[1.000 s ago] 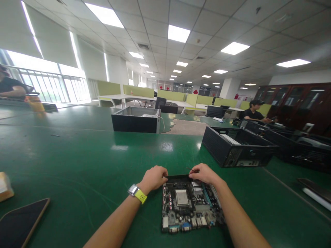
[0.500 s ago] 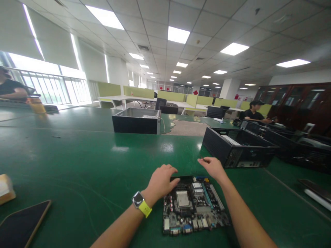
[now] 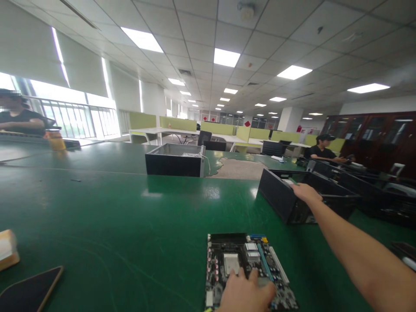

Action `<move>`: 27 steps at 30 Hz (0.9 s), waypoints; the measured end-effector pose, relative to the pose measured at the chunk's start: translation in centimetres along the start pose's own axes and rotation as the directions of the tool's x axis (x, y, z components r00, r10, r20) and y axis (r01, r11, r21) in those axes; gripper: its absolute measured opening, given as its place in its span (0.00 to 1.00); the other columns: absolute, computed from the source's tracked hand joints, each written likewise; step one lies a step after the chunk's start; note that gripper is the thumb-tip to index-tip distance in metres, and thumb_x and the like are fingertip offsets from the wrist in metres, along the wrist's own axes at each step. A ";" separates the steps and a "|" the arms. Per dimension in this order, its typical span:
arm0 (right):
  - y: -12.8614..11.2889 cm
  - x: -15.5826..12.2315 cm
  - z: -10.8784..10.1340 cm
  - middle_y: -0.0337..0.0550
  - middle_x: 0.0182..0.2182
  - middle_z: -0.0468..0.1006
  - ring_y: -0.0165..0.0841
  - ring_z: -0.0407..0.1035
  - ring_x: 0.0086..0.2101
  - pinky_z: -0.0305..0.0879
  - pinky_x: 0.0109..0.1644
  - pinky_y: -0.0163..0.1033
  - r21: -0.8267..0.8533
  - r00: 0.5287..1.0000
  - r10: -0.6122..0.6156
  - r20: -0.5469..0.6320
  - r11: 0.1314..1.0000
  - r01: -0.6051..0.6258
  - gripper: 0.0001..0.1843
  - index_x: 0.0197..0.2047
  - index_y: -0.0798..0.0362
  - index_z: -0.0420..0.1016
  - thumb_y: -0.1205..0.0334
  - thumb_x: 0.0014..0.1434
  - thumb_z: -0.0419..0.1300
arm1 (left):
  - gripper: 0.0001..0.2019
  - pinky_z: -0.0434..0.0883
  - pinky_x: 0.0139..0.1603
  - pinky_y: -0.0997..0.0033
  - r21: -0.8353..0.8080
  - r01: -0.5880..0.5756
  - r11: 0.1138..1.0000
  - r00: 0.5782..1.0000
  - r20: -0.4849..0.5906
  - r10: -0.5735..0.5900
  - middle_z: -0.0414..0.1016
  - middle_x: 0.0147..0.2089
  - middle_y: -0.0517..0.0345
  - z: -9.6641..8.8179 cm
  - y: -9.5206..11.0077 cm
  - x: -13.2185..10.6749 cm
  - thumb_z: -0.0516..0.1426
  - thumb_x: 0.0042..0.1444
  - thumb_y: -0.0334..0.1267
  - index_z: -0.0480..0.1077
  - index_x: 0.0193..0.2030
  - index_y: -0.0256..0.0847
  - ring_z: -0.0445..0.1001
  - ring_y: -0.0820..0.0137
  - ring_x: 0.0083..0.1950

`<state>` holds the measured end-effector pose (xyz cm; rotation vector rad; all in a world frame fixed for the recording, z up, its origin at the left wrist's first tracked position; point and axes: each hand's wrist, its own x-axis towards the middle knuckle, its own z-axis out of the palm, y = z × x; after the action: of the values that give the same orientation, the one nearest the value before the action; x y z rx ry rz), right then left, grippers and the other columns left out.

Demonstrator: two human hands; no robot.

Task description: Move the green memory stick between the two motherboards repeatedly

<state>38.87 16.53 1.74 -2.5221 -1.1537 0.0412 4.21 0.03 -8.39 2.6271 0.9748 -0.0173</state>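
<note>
A motherboard [image 3: 216, 253] lies flat on the green tabletop in front of me, with a silver square processor [image 3: 231, 262] on it. My left hand [image 3: 245, 292] is over its lower part, fingers spread and pointing away from me; I cannot tell whether they touch the board. My right hand [image 3: 305, 193] is stretched out to the near side of a black computer case [image 3: 279, 199]. At its fingertips shows a thin green strip [image 3: 293, 182], which looks pinched and sits above the case's open top.
Another open computer case [image 3: 173, 167] stands at the far middle, and more black cases [image 3: 367, 186] lie at the right. A dark tablet-like slab [image 3: 30, 288] and a tan block [image 3: 7, 249] are at the left. Two other people sit farther off.
My right hand has moved right and away, from above the motherboard to the computer case. My left hand has come back from the board's far left edge to its lower part.
</note>
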 end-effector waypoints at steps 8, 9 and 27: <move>0.5 -1.4 0.1 0.58 0.48 0.71 0.54 0.65 0.47 0.63 0.42 0.52 0.041 0.999 0.052 -0.014 0.998 -0.051 0.30 0.52 0.49 0.71 0.43 0.51 0.50 | 0.18 0.65 0.47 0.53 0.117 0.158 0.980 0.958 -0.258 -0.124 0.65 0.55 0.50 -2.6 -9.4 -3.4 0.47 0.56 0.42 0.58 0.55 0.55 0.68 0.57 0.50; 0.4 -2.2 0.1 0.58 0.47 0.72 0.54 0.66 0.46 0.64 0.41 0.52 0.049 0.998 0.052 -0.028 0.998 -0.051 0.30 0.51 0.48 0.72 0.41 0.51 0.49 | 0.19 0.65 0.48 0.54 0.127 0.184 0.975 0.947 -0.289 -0.141 0.65 0.55 0.50 -3.0 -11.2 -3.8 0.47 0.56 0.42 0.57 0.56 0.55 0.68 0.58 0.50; -11.9 -36.3 3.0 0.58 0.56 0.61 0.55 0.64 0.46 0.59 0.40 0.55 0.029 0.817 -0.573 0.068 0.819 0.573 0.30 0.58 0.45 0.62 0.43 0.56 0.45 | 0.18 0.59 0.56 0.65 0.165 0.282 0.945 0.742 -0.662 -0.106 0.67 0.55 0.54 -16.5 -15.8 -2.1 0.46 0.57 0.42 0.65 0.53 0.45 0.62 0.64 0.56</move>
<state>5.57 -2.15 -1.49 -2.0712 -1.8929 -0.0190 -9.19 15.11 2.60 2.7904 1.5615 0.8294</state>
